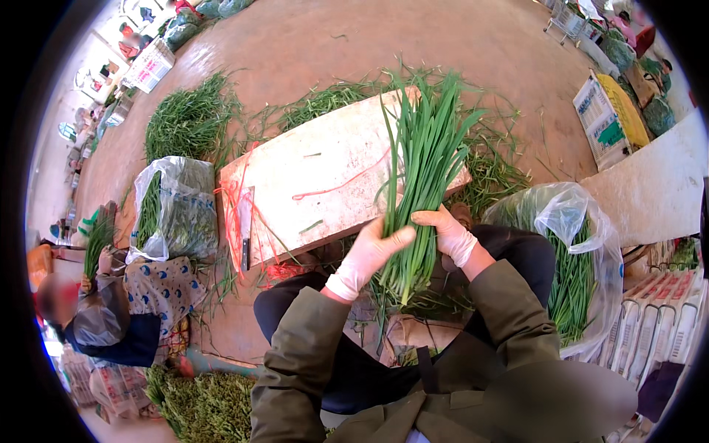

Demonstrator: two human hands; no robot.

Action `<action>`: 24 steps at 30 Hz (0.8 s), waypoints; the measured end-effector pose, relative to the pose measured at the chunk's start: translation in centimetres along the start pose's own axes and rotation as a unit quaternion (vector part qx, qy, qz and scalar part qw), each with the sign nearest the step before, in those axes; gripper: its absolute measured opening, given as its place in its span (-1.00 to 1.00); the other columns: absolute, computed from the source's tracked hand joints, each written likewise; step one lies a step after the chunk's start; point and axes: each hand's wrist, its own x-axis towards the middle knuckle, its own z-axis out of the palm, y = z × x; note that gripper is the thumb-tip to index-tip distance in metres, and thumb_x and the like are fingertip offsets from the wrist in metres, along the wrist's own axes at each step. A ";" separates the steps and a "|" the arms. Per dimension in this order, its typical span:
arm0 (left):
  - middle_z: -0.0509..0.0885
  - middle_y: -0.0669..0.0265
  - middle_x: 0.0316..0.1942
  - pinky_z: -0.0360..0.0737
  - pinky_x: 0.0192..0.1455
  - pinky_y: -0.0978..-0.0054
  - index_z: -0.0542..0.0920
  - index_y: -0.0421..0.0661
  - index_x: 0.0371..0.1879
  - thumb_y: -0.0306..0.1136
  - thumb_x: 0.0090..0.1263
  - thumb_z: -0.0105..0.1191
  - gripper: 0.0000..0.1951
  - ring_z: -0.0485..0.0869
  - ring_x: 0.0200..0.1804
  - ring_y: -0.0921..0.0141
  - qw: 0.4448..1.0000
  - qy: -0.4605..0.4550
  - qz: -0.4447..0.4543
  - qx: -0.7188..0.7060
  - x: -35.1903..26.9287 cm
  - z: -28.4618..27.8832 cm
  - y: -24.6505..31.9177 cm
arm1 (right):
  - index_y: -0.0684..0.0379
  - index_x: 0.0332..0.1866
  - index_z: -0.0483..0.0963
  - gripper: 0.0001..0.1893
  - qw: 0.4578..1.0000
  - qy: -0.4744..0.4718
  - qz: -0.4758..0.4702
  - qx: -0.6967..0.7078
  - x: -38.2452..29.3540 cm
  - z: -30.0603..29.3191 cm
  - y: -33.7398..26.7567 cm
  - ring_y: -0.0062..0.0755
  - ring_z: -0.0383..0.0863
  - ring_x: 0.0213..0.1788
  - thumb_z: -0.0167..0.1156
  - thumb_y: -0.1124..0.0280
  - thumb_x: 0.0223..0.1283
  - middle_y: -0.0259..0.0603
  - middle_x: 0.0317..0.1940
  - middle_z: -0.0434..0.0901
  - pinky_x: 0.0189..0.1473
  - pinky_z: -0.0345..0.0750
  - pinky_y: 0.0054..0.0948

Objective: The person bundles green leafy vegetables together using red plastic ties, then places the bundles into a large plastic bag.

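Both of my hands wear thin pale gloves and grip one large bunch of flat green leaves, likely Chinese chives [424, 160], near its pale stem ends. My left hand [372, 249] holds it from the left, my right hand [447, 232] from the right. The leaf tips point away from me, over the right part of a low whitish board [327, 160]. At the board's left end lie a knife with a black handle [245, 227] and a tangle of red plastic string [230, 202]. One red strand runs across the middle of the board.
Plastic bags of greens stand to the left [191, 216] and right [604, 277]. A heap of greens [188, 119] and scattered leaves [493, 177] lie on the floor around the board. A co-worker [105, 310] sits at the left, holding a bunch. Crates [653, 321] stand at lower right.
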 end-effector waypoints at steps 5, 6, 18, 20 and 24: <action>0.61 0.16 0.32 0.56 0.42 0.36 0.19 -0.24 0.63 -0.03 0.08 0.71 0.20 0.61 0.31 0.33 0.988 0.046 0.098 0.113 -0.1 -0.9 -2.6 | 0.19 0.28 0.56 -0.48 0.997 0.040 -0.002 -0.065 2.5 0.8 0.8 -0.37 0.72 0.07 0.52 0.35 0.24 -0.30 0.04 0.72 0.19 0.66 -0.27; 0.62 0.16 0.32 0.57 0.41 0.36 0.17 -0.23 0.63 -0.08 0.09 0.71 0.20 0.62 0.30 0.33 0.988 0.059 0.103 0.101 0.0 -0.8 -2.8 | 0.21 0.26 0.57 -0.50 0.995 0.053 0.001 -0.085 3.1 1.2 1.0 -0.38 0.72 0.04 0.53 0.30 0.27 -0.26 0.04 0.73 0.14 0.67 -0.29; 0.75 0.20 0.11 0.81 0.06 0.28 0.49 -0.17 0.38 -0.42 0.58 0.27 -0.55 0.80 0.00 0.30 0.953 0.188 0.060 -0.229 3.7 -7.5 2.0 | 0.30 0.35 0.49 -0.35 0.995 0.027 0.060 -0.071 16.6 6.9 -0.4 -0.29 0.72 0.04 0.50 0.05 0.36 -0.16 0.05 0.73 0.12 0.68 -0.23; 0.76 0.14 0.13 0.81 0.10 0.17 0.51 -0.17 0.37 -0.27 0.67 0.16 -0.60 0.81 0.03 0.19 0.932 0.210 0.032 -0.295 4.7 -8.9 1.2 | 0.31 0.32 0.54 -0.37 0.990 0.053 0.111 -0.075 18.5 5.1 0.6 -0.27 0.76 0.01 0.45 0.00 0.40 -0.13 0.04 0.76 0.08 0.70 -0.22; 0.71 0.08 0.29 0.75 0.25 -0.02 0.49 -0.22 0.41 -0.12 0.78 -0.13 -0.54 0.78 0.16 0.07 0.884 0.218 -0.079 -0.406 5.9 -12.0 -3.9 | 0.34 0.30 0.57 -0.36 0.975 0.084 0.158 -0.131 19.7 0.3 5.7 -0.23 0.78 0.02 0.45 -0.01 0.40 -0.08 0.06 0.77 0.06 0.72 -0.22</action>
